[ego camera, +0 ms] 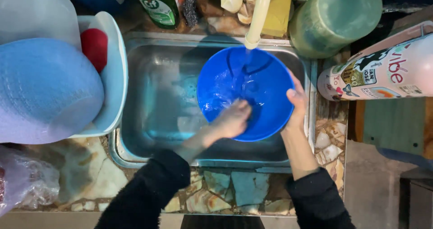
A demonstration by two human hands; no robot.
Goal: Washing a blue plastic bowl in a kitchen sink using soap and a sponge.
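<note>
A right hand [295,103] is gripping a blue bowl's [266,82] rim under the tap [257,17]. The left hand [232,118], blurred, fingers curled, is pressing inside it.

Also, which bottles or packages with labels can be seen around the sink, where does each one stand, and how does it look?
Green bottle: behind the sink, top edge, left of the tap; dark green with a white and green label.
Pale bottle: lying on its side right of the sink; whitish pink, with a label of black and white patches, small colourful pictures and pink lettering.
Green container: behind the sink's right corner; round, pale green, no label visible.
</note>
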